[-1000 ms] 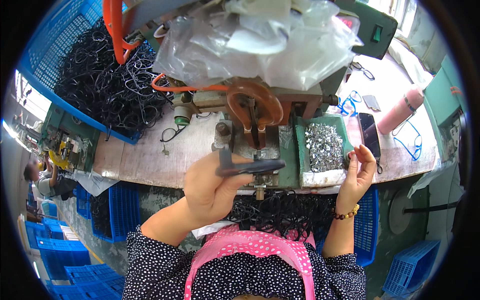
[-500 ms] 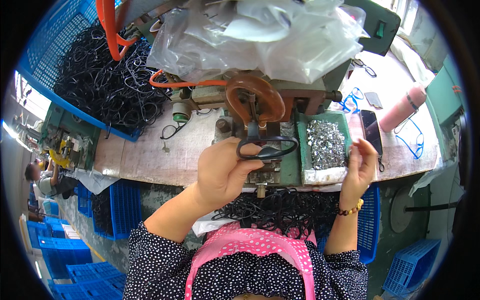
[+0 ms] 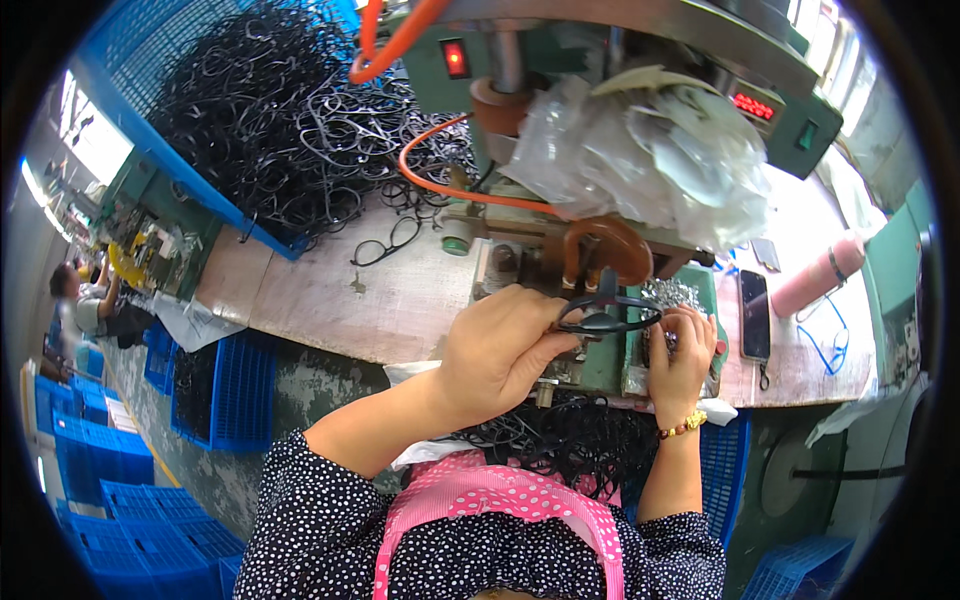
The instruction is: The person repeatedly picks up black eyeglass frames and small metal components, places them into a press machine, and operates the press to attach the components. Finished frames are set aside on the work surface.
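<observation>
My left hand (image 3: 505,350) is closed on a black eyeglass frame (image 3: 600,324), gripping it by one end in front of the bench machine. Behind the frame is the machine's brown curved guard (image 3: 632,250). My right hand (image 3: 685,360) reaches into a green tray (image 3: 711,292) of small shiny metal pieces (image 3: 670,293). Its fingers are bent together among the pieces, close to the frame's right end. Whatever lies between those fingertips is hidden.
A blue crate (image 3: 215,205) heaped with black eyeglass frames (image 3: 290,130) stands at the back left. Clear plastic bags (image 3: 640,150) drape the machine. To the right lie a phone (image 3: 755,315) and a pink bottle (image 3: 820,275). More black frames (image 3: 570,440) rest at my lap.
My right hand has moved left from beside the tray into it. My left hand still holds the eyeglass frame near the machine. The view has shifted, showing more of the machine's upper part.
</observation>
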Demonstrator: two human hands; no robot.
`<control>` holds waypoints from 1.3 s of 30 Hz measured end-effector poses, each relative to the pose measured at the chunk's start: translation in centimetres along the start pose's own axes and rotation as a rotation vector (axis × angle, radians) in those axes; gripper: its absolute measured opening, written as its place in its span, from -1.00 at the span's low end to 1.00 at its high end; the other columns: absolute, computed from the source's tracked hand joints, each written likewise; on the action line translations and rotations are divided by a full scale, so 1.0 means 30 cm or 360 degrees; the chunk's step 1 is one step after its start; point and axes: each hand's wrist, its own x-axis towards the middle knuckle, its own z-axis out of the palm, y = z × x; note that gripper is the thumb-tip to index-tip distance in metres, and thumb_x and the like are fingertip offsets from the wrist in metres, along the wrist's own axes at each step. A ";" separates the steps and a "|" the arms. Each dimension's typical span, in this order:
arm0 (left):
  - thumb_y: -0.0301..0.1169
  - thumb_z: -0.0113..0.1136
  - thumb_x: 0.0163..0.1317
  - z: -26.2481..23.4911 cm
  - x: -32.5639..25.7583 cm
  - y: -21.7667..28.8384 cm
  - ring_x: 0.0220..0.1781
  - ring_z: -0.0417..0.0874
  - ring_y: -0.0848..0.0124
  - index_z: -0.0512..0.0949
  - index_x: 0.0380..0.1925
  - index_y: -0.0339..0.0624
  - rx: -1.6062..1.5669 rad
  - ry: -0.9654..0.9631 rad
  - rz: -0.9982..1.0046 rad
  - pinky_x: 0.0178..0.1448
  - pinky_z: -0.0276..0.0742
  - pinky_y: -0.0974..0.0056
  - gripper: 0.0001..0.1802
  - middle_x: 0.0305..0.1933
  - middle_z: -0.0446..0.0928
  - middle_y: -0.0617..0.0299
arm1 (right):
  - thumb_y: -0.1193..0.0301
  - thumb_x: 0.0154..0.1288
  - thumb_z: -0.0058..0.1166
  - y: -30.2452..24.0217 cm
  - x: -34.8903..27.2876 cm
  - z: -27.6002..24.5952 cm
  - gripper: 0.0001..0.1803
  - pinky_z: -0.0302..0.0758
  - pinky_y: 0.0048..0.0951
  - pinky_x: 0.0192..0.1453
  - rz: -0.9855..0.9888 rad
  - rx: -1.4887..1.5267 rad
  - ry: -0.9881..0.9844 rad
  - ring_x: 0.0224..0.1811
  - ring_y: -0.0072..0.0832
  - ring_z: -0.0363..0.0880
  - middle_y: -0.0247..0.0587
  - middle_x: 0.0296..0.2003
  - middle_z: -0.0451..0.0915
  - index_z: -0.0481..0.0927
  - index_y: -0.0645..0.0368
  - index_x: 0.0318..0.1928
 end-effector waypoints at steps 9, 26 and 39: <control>-0.45 0.29 0.22 -0.171 -0.286 -0.700 0.01 0.56 -0.01 0.56 0.01 -0.26 0.0909 0.0585 -0.0827 0.15 0.47 0.05 -0.66 -0.02 0.57 -0.06 | 0.56 0.25 0.27 0.032 -0.040 0.007 -0.85 0.27 -0.03 0.47 0.0212 0.0489 0.0142 -0.20 -0.29 0.61 -0.19 -0.30 0.65 0.52 0.18 -0.35; -0.32 0.07 0.54 -0.186 -0.308 -0.373 -0.48 0.45 0.61 0.46 -0.09 -0.16 -0.0612 0.0555 -0.1307 -0.39 0.39 0.50 -0.85 -0.42 0.49 0.32 | 0.61 0.36 0.12 0.031 -0.055 -0.003 -0.83 0.27 -0.05 0.49 0.0174 0.0426 0.0233 -0.17 -0.39 0.68 -0.26 -0.24 0.73 0.71 0.18 -0.11; -0.41 0.12 0.50 -0.178 -0.190 -0.085 -0.33 0.56 0.58 0.50 0.02 -0.28 -0.0782 0.0657 -0.0891 -0.27 0.45 0.49 -0.79 -0.25 0.62 0.20 | 0.67 0.27 0.17 0.021 -0.042 -0.027 -0.81 0.42 -0.15 0.35 0.0015 0.0399 0.0249 -0.15 -0.34 0.65 -0.22 -0.24 0.69 0.71 0.18 -0.15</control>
